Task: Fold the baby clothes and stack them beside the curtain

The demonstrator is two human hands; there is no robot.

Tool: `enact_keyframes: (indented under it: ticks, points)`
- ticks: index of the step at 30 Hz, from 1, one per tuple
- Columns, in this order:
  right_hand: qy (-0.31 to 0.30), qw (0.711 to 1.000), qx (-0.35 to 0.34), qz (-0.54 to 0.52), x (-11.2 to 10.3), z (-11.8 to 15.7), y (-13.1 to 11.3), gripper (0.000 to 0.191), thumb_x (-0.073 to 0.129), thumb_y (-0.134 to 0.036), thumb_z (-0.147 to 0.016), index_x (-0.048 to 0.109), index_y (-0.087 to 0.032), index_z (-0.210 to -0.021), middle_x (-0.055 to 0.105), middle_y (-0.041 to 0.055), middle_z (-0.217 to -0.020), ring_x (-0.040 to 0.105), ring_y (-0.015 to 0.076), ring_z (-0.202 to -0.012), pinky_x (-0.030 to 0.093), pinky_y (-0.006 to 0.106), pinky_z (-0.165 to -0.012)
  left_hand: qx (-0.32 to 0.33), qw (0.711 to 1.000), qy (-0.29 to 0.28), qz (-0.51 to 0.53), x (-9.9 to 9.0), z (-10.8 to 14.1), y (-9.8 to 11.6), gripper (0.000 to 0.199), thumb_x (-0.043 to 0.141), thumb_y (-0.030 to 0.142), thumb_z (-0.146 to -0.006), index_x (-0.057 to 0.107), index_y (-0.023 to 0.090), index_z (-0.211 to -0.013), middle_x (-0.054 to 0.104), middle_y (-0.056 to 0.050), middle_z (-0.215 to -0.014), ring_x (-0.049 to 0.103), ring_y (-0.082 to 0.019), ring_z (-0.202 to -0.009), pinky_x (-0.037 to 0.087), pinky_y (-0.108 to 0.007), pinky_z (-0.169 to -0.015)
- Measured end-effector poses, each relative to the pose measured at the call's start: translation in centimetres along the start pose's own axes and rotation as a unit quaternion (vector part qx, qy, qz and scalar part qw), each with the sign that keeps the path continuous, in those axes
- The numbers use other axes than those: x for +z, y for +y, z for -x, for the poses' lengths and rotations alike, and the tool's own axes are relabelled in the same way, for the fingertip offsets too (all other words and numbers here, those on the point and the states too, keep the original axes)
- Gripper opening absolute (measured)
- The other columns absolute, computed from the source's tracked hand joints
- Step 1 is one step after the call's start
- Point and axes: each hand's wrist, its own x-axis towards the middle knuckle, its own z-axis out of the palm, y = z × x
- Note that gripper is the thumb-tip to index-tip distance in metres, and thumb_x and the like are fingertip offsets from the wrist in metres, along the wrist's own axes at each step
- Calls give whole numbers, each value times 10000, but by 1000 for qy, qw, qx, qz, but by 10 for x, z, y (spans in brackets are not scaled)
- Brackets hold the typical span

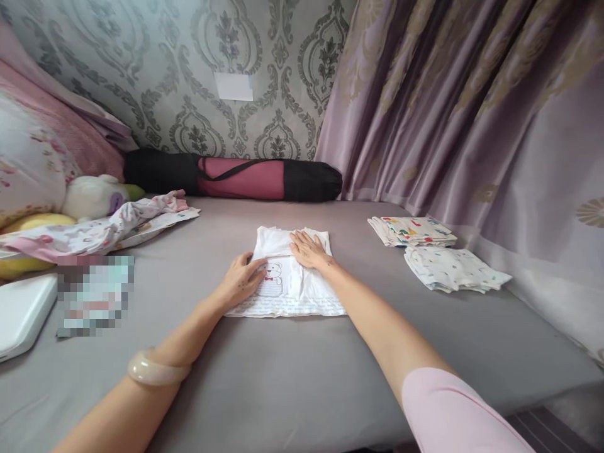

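One white garment (pixel 318 286), printed with a bear and with lettering along its near edge, lay folded on the grey sheet (pixel 292 390), directly under the person's hands. The right hand (pixel 309 250) rested palm down across its upper part, flat and unclosed, fingers extended and gripping nothing. The left hand (pixel 241 278) touched the garment's left edge beside the bear, thumb and fingers parted; whether the fingertips pinched any cloth could not be told. A pale bangle (pixel 153 370) circled the left forearm.

Well to the right lay a stack of brightly patterned cloth (pixel 415 231), with a paler folded cloth (pixel 455 268) just in front of it. To the left, a rumpled patterned garment (pixel 101 231) spread near a white plush toy (pixel 92 196). Beyond everything, a long black and maroon bag (pixel 240 178) lay along the wallpapered wall (pixel 189 82).
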Motion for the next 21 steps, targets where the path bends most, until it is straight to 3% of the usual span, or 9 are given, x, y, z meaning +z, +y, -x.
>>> enact_keyframes:
  ticks: [7, 11, 16, 21]
  points:
    - [-38, 999, 21, -2, -15, -2, -9, 578, 199, -387, -1007, 261, -169, -1538, 185, 84, -1621, 129, 242, -1492, 75, 525, -1184, -22, 997, -19, -72, -18, 10, 27, 404, 395, 354, -959, 590, 206, -1279, 493, -165, -1276, 503, -300, -1177, 428, -443, -1009]
    - [-7, 1000, 3, 29, -21, -8, -34, 537, 298, -237, -972, 343, -129, -1496, 247, 122, -1599, 161, 227, -1485, 30, 510, -1192, -100, 986, -58, -121, -37, 16, 51, 397, 379, 301, -962, 484, 205, -1333, 527, -145, -1146, 566, -272, -1025, 495, -373, -816]
    - [35, 996, -86, -5, -9, -30, -80, 551, 282, -286, -990, 297, -109, -1511, 245, 109, -1601, 159, 213, -1486, 48, 483, -1204, -173, 969, -115, -136, -45, 18, 60, 332, 329, 277, -976, 432, 146, -1262, 546, -124, -1057, 635, -228, -851, 470, -305, -673]
    - [76, 995, -49, -45, 15, -53, -102, 638, 274, -411, -992, 291, -26, -1500, 258, 147, -1590, 166, 234, -1482, 49, 465, -1208, -177, 966, -125, -142, -44, 16, 57, 291, 255, 237, -990, 417, 144, -1214, 587, -134, -1046, 657, -231, -865, 455, -295, -664]
